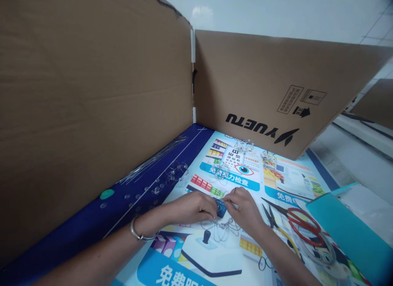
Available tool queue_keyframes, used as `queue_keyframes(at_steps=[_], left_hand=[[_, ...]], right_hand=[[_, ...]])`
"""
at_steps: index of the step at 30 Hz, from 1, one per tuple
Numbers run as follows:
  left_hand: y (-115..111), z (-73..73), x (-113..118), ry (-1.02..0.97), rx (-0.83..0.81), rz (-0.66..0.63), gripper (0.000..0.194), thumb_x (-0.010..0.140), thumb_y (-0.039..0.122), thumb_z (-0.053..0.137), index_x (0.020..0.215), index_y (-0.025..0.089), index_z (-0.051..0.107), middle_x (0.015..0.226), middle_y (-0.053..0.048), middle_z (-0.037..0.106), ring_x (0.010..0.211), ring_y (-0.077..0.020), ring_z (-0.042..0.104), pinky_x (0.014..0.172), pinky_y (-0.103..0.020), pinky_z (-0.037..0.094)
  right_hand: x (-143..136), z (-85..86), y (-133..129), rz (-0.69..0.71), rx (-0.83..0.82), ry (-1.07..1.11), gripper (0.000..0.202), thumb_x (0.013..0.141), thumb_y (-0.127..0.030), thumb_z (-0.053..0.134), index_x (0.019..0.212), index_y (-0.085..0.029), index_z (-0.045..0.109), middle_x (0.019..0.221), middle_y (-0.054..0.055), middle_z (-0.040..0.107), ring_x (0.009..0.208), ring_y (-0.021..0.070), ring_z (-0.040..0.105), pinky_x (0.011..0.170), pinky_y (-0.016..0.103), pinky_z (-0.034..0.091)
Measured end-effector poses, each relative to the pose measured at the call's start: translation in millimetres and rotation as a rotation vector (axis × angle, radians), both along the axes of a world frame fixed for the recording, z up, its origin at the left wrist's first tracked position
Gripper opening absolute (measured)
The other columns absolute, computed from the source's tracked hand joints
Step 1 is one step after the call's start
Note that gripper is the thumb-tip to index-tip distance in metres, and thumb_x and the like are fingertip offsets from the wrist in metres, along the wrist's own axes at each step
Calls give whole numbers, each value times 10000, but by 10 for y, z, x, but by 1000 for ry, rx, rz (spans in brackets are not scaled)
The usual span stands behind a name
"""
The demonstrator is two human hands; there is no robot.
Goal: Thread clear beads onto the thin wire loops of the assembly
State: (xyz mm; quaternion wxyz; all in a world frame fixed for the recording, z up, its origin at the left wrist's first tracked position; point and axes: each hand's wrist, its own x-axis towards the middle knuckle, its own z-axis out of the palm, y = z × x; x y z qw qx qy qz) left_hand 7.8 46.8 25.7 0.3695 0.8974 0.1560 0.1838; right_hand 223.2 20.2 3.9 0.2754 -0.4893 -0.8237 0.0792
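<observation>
The left hand (195, 208) is curling its fingers inward and seemingly pinching one side of a beaded wire piece (225, 225), while the right hand (244, 208) is closing thumb and forefinger on what looks like a thin strand of it; the wire is blurring there, so exactly where it enters the fingertips is impossible to tell. The piece itself is lying between the hands and just on the wearer's side of them, its clear beads sitting in a row and its wire looping out loosely. A bracelet (139, 232) is circling the left wrist. Beyond the hands, more beaded wire clusters (221, 171) are resting on the printed sheet (227, 253), looking further along than the one being held, which I judge to be only part-made, its loops not yet drawn in. To the left of the left hand, loose beads (137, 196) are lying scattered, with straight wires (153, 159) farther out, so material is apparently remaining unused. Just right of the right hand, pliers (288, 237) and red-handled scissors (303, 226) are lying untouched, and a teal folder (353, 232) is lying farther right. Cardboard panels (245, 81) are standing beyond everything.
</observation>
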Motion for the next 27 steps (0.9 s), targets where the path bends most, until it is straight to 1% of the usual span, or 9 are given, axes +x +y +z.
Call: queue_keyframes(at_steps=[4,10,19,22,27], left_hand=[[-10,-51,22,1,-27,37,164,840,175,515,894,165,669,874,-44,675,794,-131,611,727,-193,442],[-5,-50,34,-1,-39,81,170,845,189,512,884,148,673,852,-48,675,781,-123,606,721,-188,443],[-18,-132,53,17,23,172,158,839,192,512,869,152,662,831,-35,666,757,-119,597,696,-192,440],[-23,-153,62,30,32,195,144,833,170,514,852,155,656,812,-24,659,742,-114,590,676,-185,431],[-8,-186,71,26,30,193,132,823,147,518,838,157,649,802,-16,651,742,-110,583,681,-184,422]], right_hand=[[10,-5,-7,-9,3,0,140,816,-197,505,834,-224,641,759,27,537,793,164,490,729,301,368],[39,-13,-30,-41,-9,24,141,812,-190,509,835,-234,642,759,21,537,804,163,493,734,301,366],[67,-46,-17,-53,-4,86,130,792,-190,535,822,-245,648,739,20,527,793,170,493,729,304,370],[50,-60,8,-85,-21,113,122,785,-193,545,803,-248,651,724,15,531,780,166,499,734,304,375],[15,-68,53,-108,-82,169,96,776,-205,559,774,-237,649,709,14,541,779,165,508,729,294,390]])
